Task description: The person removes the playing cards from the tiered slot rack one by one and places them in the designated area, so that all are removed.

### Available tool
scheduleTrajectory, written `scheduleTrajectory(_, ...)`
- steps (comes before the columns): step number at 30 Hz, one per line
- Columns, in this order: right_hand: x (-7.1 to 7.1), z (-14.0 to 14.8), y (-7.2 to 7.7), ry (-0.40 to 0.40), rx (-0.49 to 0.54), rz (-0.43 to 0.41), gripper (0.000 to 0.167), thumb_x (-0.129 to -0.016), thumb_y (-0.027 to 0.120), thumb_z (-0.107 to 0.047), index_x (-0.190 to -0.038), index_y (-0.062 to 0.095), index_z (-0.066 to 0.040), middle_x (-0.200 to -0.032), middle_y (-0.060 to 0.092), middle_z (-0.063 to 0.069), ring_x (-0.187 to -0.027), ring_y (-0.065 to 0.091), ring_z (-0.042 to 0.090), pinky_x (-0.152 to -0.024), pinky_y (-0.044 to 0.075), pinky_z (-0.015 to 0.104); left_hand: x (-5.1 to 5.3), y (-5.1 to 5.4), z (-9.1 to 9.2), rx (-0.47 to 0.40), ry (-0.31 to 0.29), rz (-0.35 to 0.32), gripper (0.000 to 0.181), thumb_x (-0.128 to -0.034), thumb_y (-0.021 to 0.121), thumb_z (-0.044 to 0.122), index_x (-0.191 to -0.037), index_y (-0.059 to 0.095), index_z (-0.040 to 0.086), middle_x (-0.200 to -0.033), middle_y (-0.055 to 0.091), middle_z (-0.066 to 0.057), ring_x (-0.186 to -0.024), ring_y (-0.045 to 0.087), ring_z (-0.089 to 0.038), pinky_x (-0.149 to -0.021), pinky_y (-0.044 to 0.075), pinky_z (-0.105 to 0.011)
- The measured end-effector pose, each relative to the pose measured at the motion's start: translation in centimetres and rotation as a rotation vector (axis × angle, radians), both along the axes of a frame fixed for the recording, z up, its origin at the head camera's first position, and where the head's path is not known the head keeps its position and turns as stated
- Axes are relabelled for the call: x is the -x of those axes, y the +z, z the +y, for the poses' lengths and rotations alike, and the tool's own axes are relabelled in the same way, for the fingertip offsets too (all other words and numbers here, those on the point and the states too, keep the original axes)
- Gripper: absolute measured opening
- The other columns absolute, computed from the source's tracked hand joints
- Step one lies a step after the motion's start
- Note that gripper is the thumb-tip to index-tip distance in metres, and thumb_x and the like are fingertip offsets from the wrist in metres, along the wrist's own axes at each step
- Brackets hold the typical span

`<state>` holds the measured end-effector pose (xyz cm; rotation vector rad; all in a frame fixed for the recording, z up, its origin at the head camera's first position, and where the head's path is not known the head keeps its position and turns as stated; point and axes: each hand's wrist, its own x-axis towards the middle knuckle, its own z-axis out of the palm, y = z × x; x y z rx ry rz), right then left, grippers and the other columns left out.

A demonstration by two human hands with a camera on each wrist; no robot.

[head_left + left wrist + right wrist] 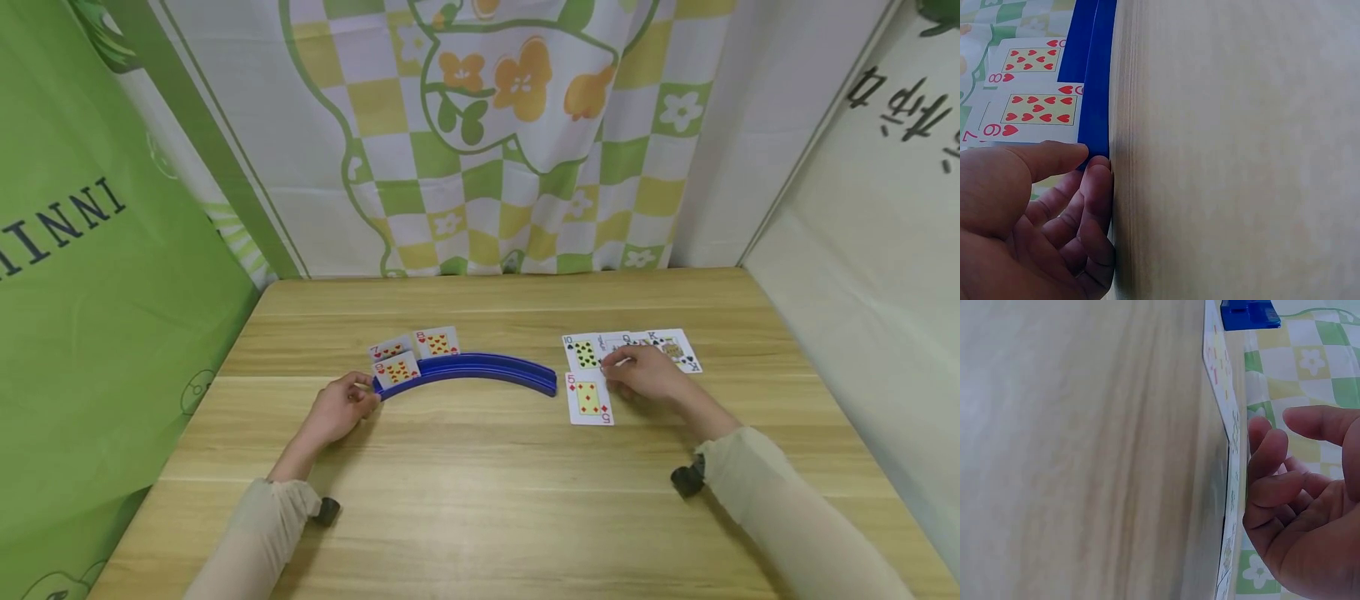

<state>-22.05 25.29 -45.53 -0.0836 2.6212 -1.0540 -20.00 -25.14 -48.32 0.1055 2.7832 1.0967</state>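
A curved blue playing-card holder lies on the table. My left hand pinches its left end between thumb and fingers. At that end stand the nine of hearts, the seven of hearts partly behind it, and the eight of hearts. Over the right-hand cards hovers my right hand, fingers loosely bent, thumb and index finger apart, nothing between them in the right wrist view. Near its fingertips are a five of diamonds and a black ten. It partly covers the overlapping jack and queen.
A black king ends the overlapping row at the right. The wooden table meets a patterned curtain at the back. Green cloth hangs at the left, and a pale cloth wall stands at the right.
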Motion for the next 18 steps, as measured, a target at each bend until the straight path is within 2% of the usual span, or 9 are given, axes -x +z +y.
scheduleTrajectory(4,0.1,-0.2,0.3,-0.008,0.032,-0.028,0.031,-0.097,0.059,-0.025,-0.121,0.066,-0.005,-0.081,0.071,0.007,-0.067,0.061,0.017,-0.058,0.047,0.028,0.0,0.0,0.0,0.003,0.001,0.001,0.035,-0.0956,0.065,0.017,-0.124,0.057,-0.002,-0.093,0.073,-0.013,-0.068,0.061,-0.013,-0.065,0.046,-0.029)
scheduleTrajectory(11,0.1,-0.6,0.5,0.001,0.092,-0.049,0.033,-0.099,0.057,-0.024,-0.122,0.065,-0.002,-0.097,0.074,0.011,-0.073,0.064,0.017,-0.064,0.050,0.027,0.0,0.2,0.0,-0.007,-0.008,-0.001,0.035,-0.0961,0.064,0.017,-0.124,0.057,-0.003,-0.093,0.073,-0.014,-0.068,0.062,-0.013,-0.064,0.046,-0.029)
scheduleTrajectory(18,0.2,-1.3,0.3,-0.016,0.181,-0.065,0.032,-0.099,0.057,-0.022,-0.122,0.064,0.000,-0.100,0.074,0.014,-0.076,0.063,0.016,-0.065,0.052,0.026,0.0,0.0,0.0,-0.006,-0.002,-0.003,0.035,-0.0959,0.065,0.017,-0.124,0.057,-0.002,-0.093,0.073,-0.014,-0.068,0.062,-0.012,-0.064,0.046,-0.029)
